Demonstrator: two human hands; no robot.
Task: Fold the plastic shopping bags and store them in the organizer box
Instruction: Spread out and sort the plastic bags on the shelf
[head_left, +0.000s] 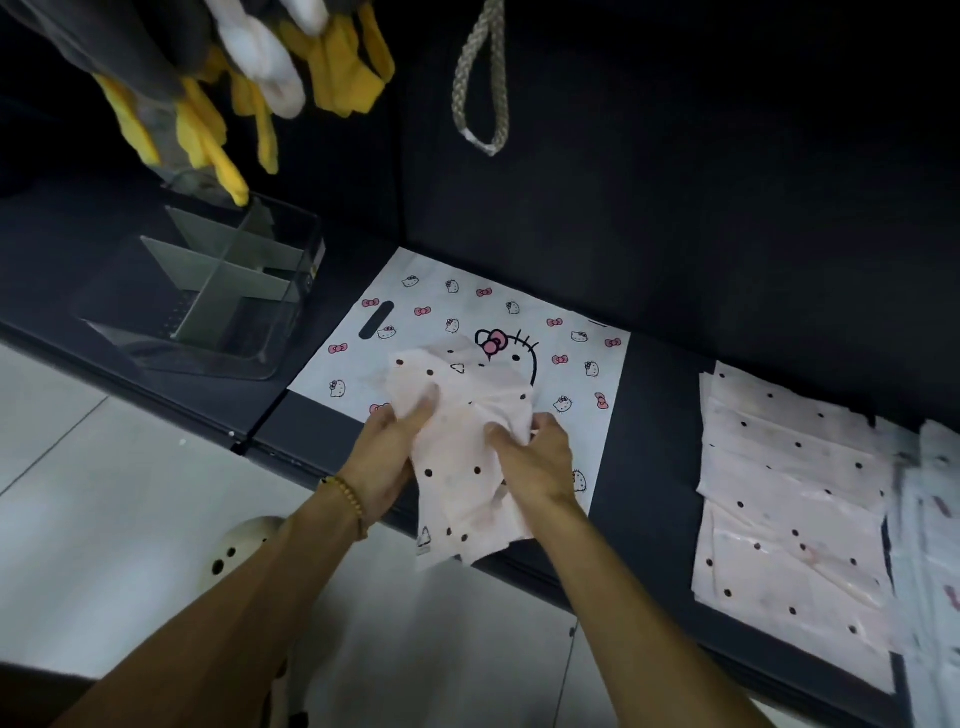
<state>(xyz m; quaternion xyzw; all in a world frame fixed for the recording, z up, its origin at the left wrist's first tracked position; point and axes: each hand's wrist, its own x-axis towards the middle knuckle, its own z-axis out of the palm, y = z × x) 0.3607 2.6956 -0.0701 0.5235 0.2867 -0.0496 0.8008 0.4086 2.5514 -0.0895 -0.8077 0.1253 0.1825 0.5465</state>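
1. Both hands are busy on one pink dotted bag (457, 467) at the shelf's (649, 467) front edge: left hand (387, 457) and right hand (535, 457) each grip its crumpled plastic.
2. The organizer box (208, 296), far left, looks empty.
3. A cat-print bag (519, 322) lies flat beneath; a stack of dotted bags (789, 499) waits right. Most work remains, I'd say.

A braided rope loop (480, 78) hangs against the dark back wall. Left of the loop dangle yellow gloves (208, 135) and a white cloth (270, 62). Far below it lies pale tiled floor (78, 467).
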